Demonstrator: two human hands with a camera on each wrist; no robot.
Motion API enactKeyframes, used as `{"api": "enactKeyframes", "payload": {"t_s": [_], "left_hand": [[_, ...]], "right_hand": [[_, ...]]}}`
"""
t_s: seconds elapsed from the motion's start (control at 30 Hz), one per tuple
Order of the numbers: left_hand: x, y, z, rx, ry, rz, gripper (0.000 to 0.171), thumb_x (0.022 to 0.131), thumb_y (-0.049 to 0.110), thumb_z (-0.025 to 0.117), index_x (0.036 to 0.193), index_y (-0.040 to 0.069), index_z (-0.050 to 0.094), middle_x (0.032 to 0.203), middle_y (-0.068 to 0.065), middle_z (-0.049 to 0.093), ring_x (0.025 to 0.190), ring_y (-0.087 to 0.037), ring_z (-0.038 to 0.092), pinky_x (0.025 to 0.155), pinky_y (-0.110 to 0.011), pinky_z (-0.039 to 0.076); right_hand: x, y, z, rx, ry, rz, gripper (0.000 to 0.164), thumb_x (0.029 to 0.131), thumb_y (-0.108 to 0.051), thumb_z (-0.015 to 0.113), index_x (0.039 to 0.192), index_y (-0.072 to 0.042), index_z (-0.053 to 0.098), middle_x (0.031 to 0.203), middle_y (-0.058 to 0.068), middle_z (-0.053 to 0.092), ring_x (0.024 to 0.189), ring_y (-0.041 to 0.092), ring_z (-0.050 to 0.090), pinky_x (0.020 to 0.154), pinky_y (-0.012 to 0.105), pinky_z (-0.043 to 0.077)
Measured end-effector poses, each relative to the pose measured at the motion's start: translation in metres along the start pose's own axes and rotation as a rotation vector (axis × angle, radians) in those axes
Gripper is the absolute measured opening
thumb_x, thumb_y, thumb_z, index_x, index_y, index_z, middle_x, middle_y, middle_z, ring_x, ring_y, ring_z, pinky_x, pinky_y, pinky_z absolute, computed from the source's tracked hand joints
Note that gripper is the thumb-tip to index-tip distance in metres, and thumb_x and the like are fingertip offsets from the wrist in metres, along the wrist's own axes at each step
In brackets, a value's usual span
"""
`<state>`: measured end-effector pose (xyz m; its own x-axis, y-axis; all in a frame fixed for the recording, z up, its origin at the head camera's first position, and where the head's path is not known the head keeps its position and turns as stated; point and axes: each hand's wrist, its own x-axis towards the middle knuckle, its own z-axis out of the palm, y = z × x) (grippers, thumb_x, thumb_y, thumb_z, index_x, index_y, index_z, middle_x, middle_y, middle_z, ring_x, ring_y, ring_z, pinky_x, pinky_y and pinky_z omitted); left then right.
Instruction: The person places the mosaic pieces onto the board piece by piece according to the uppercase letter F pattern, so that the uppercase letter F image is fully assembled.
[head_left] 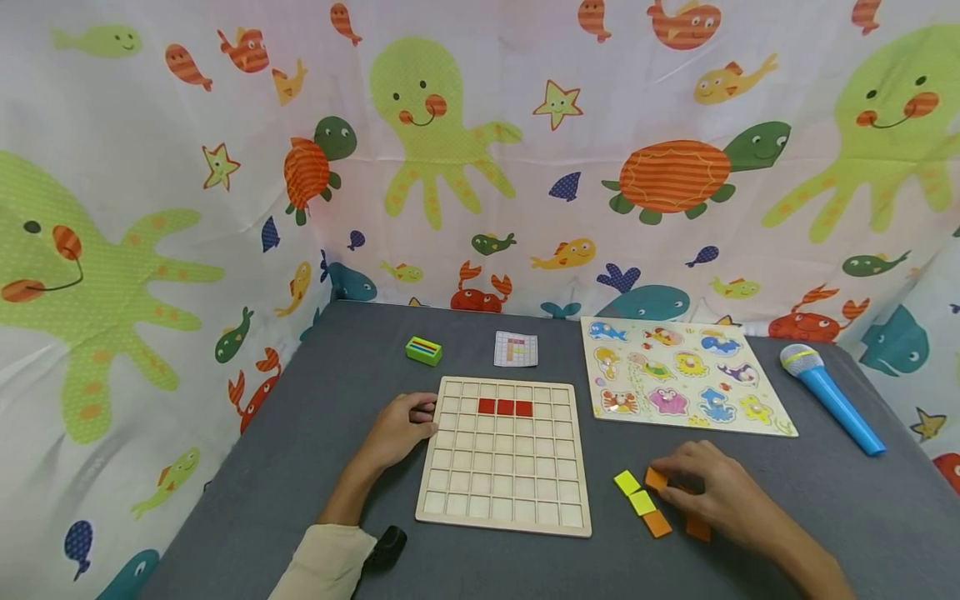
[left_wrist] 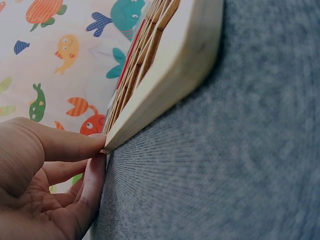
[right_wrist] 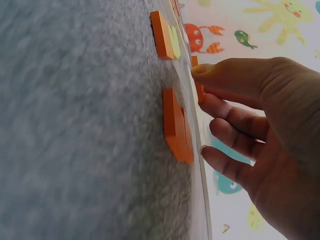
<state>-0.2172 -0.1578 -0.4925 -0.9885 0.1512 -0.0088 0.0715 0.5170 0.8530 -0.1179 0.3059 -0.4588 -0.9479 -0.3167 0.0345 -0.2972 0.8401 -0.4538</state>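
Note:
My left hand holds the left edge of a wooden grid board, thumb on its rim in the left wrist view. Three red tiles fill neighbouring cells near the board's far side. To the board's right, my right hand pinches an orange square tile between thumb and forefinger; the right wrist view shows this tile edge-on. Beside that hand lie two yellow tiles and an orange tile in a slanting row. More orange shows partly hidden under the hand.
Behind the board are a green block with coloured stripes and a small card with a coloured grid pattern. A sea-animal puzzle board lies at the back right, with a blue toy microphone beside it. Printed cloth hangs behind the table.

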Motion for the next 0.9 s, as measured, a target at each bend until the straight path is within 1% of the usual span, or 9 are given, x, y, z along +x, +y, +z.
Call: {"api": "enactKeyframes", "payload": {"t_s": [0.1,0.17,0.3,0.37,0.43,0.5,0.57,0.73,0.9], "left_hand": [[0.0,0.0,0.0,0.0,0.002,0.004,0.047,0.095,0.001,0.075,0.141,0.0,0.065,0.124,-0.013,0.065,0.113,-0.027,0.069,0.096,-0.045,0.058],[0.001,0.0,0.0,0.002,0.001,0.006,0.047,0.095,0.001,0.075,0.141,0.0,0.065,0.123,-0.012,0.065,0.113,-0.026,0.069,0.096,-0.045,0.058],[0.0,0.001,0.0,0.004,0.002,0.002,0.047,0.095,0.002,0.075,0.141,0.001,0.066,0.123,-0.012,0.065,0.113,-0.026,0.069,0.097,-0.045,0.058],[0.0,0.001,0.0,0.004,0.004,-0.001,0.047,0.095,0.002,0.075,0.141,0.001,0.066,0.124,-0.012,0.065,0.113,-0.026,0.069,0.097,-0.045,0.057],[0.0,0.002,0.0,0.003,0.005,-0.003,0.047,0.095,0.002,0.075,0.141,0.001,0.066,0.124,-0.012,0.065,0.113,-0.026,0.069,0.097,-0.045,0.057],[0.0,0.002,0.0,0.004,0.006,-0.006,0.047,0.095,0.002,0.075,0.141,0.001,0.066,0.124,-0.012,0.065,0.113,-0.025,0.069,0.097,-0.046,0.057],[0.0,0.002,0.0,0.004,0.006,-0.008,0.047,0.095,0.002,0.075,0.141,0.002,0.066,0.124,-0.012,0.065,0.113,-0.025,0.069,0.097,-0.045,0.057],[-0.001,0.002,-0.001,0.001,0.007,-0.009,0.047,0.095,0.002,0.075,0.141,0.002,0.066,0.124,-0.012,0.065,0.113,-0.025,0.069,0.097,-0.045,0.057],[-0.002,0.003,-0.001,0.009,0.004,-0.011,0.047,0.095,0.002,0.074,0.142,0.002,0.065,0.124,-0.012,0.065,0.113,-0.026,0.069,0.098,-0.046,0.057]], "right_hand": [[0.007,-0.006,0.001,-0.011,0.016,-0.01,0.025,0.092,-0.033,0.084,0.115,-0.025,0.081,0.107,-0.017,0.064,0.098,0.007,0.055,0.081,0.03,0.054],[0.012,-0.009,0.002,-0.005,0.023,-0.027,0.024,0.092,-0.03,0.084,0.116,-0.024,0.081,0.107,-0.017,0.064,0.098,0.006,0.055,0.082,0.031,0.054],[0.024,-0.016,0.007,0.006,0.049,-0.099,0.024,0.091,-0.027,0.085,0.115,-0.024,0.081,0.107,-0.017,0.063,0.097,0.005,0.055,0.081,0.031,0.055],[0.029,-0.02,0.009,0.008,0.054,-0.131,0.024,0.092,-0.026,0.085,0.116,-0.023,0.081,0.109,-0.016,0.064,0.099,0.006,0.057,0.082,0.033,0.055],[0.035,-0.025,0.011,0.005,0.045,-0.129,0.024,0.094,-0.028,0.083,0.117,-0.023,0.081,0.11,-0.015,0.064,0.101,0.008,0.058,0.084,0.035,0.056],[0.04,-0.029,0.013,0.009,0.03,-0.139,0.024,0.096,-0.028,0.081,0.12,-0.022,0.08,0.113,-0.012,0.065,0.103,0.012,0.06,0.086,0.038,0.057],[0.045,-0.034,0.015,0.015,0.013,-0.125,0.025,0.097,-0.028,0.08,0.122,-0.022,0.08,0.115,-0.011,0.066,0.106,0.013,0.06,0.089,0.041,0.057],[0.059,-0.044,0.022,0.049,-0.005,-0.124,0.028,0.098,-0.028,0.079,0.124,-0.02,0.079,0.119,-0.006,0.066,0.11,0.017,0.059,0.094,0.048,0.056],[0.075,-0.054,0.029,0.059,-0.013,-0.166,0.028,0.097,-0.027,0.08,0.123,-0.017,0.079,0.117,-0.005,0.066,0.108,0.017,0.059,0.095,0.049,0.056]]}}
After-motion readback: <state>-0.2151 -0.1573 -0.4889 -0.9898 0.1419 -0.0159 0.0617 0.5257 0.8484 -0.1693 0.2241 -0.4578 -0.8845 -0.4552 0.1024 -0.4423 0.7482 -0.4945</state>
